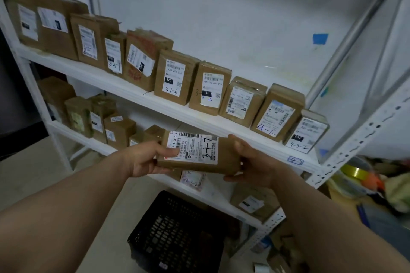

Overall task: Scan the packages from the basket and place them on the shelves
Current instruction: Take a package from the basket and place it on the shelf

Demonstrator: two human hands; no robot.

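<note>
Held item: package point(199, 153), brown, with a white shipping label facing me, handwritten "3-1-7".
Package position: in the air between my hands, in front of the middle shelf and above the basket point(177, 235), which stands near me on the floor.
Left hand point(144, 159): gripping the package's left end, thumb across the label edge, fingers curled underneath.
Right hand point(250, 162): gripping the right end, thumb on the top edge, fingers wrapped round the underside.
Long axis: runs left to right, from one hand to the other. The handwritten code reads sideways in this position.
Upper shelf point(155, 104): carries a row of boxes standing on end, labels facing out.
Reference box: box marked "3-1-6" point(175, 75), farther away than the held package, above it and slightly left.
Critical relation: the likely target lies up and away from me, and the left hand is the nearer one to it.
Required move (judgement): turn the package so its long axis is upright, then lift it to the row.
Constraint: the boxes beside "3-1-6" stand touching or nearly so, and I can see no clear gap there.
Scanner: none in view.
Basket contents: too dark to tell.
</note>
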